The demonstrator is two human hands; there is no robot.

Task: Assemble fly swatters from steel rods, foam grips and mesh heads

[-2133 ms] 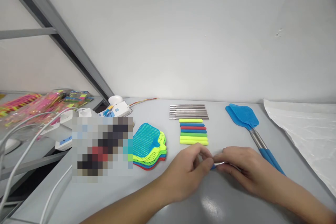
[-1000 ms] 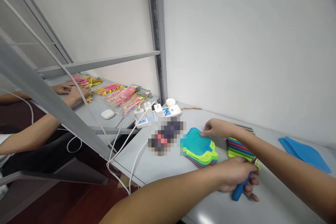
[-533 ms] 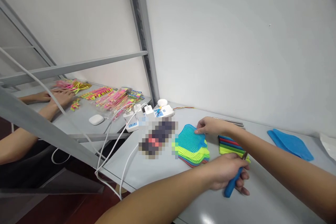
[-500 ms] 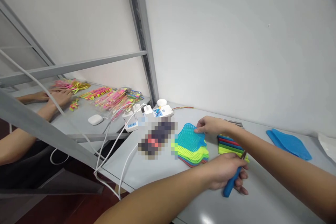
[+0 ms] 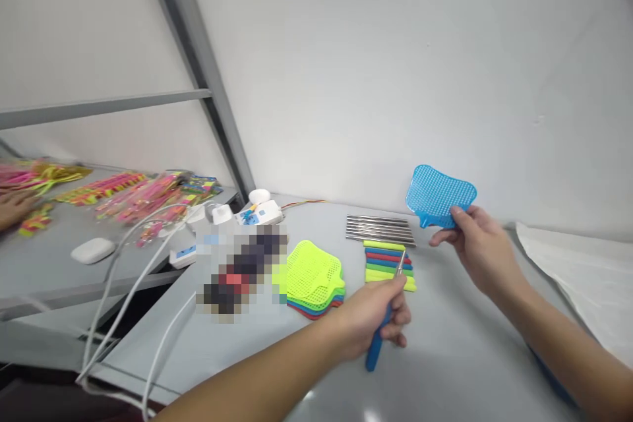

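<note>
My right hand (image 5: 482, 247) pinches a blue perforated fly swatter head (image 5: 438, 192) by its lower right corner, holding it up near the wall with its socket pointing down. In my left hand (image 5: 376, 313) is a blue handle (image 5: 374, 351) with a thin metal rod (image 5: 400, 262) sticking out of its top, tilted up and to the right. To the left lies a stack of swatter heads (image 5: 312, 270), yellow-green on top with green, blue and red edges below. Several coloured handles (image 5: 383, 265) lie in a row just beyond my left hand, and several metal rods (image 5: 380, 229) lie behind them.
A pixelated dark object (image 5: 247, 270) lies left of the stack. Behind it are a power strip (image 5: 260, 213) and white cables (image 5: 116, 277). A white sheet (image 5: 568, 270) lies at right. On the left table, another person's hand (image 5: 17, 206) is beside colourful packets (image 5: 158, 194).
My right hand has lifted the blue swatter head off the stack and carried it right. The view has turned right. My left hand still grips the blue handle.
</note>
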